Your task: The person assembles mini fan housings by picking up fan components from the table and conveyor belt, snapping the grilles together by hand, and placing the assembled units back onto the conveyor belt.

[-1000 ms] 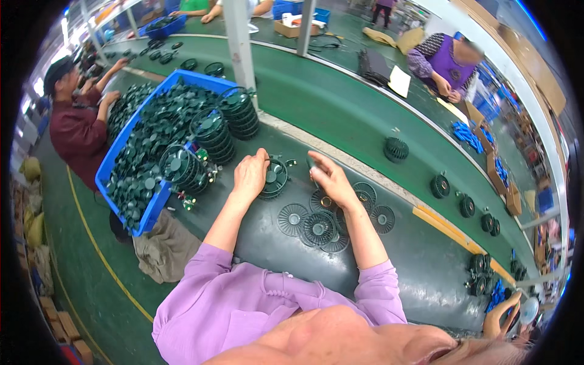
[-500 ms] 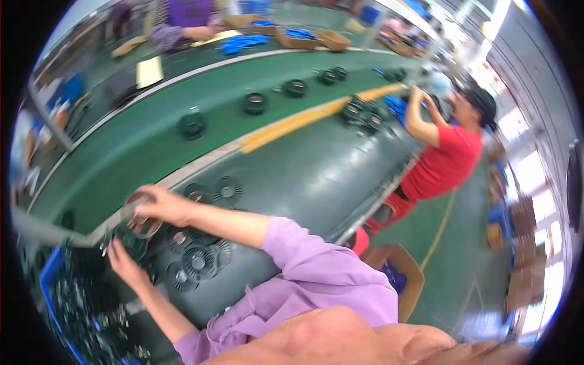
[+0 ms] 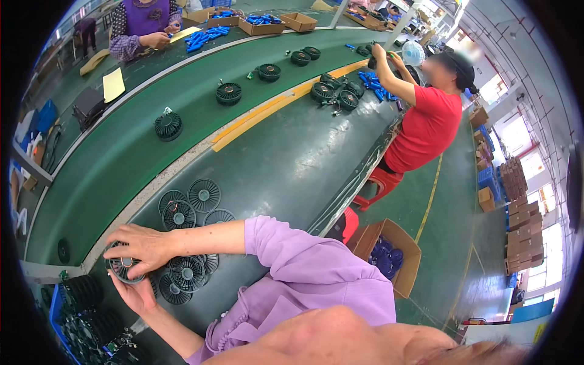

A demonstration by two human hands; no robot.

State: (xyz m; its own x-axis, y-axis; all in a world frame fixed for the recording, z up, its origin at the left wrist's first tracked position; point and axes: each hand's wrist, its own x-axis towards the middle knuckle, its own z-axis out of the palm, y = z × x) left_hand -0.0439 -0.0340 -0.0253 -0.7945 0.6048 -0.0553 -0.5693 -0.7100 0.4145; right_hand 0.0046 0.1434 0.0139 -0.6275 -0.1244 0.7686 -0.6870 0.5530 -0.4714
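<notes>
My right hand [image 3: 149, 244] grips a dark round fan unit [image 3: 115, 267] from above, its fingers spread over the slotted rim. Below it, my left hand [image 3: 139, 295] supports the same unit from underneath, with its fingers partly hidden. A coppery centre shows between the fingers. Beside my hands on the dark green table lie several round black fan grilles [image 3: 187, 274], some overlapping. More of them, one with a coppery middle [image 3: 179, 215], lie beyond my right forearm.
A blue crate [image 3: 56, 313] of stacked dark fan parts stands at lower left. Fan units [image 3: 168, 125] sit along the green conveyor [image 3: 121, 176]. A co-worker in red [image 3: 426, 131] works at the right, near blue cylinders [image 3: 378, 86]. An open carton [image 3: 407, 255] stands on the floor.
My hands have come together around the fan unit; earlier the right hand held a blurred round part just above the left. The whole view has shifted, and the co-worker's arms remain raised.
</notes>
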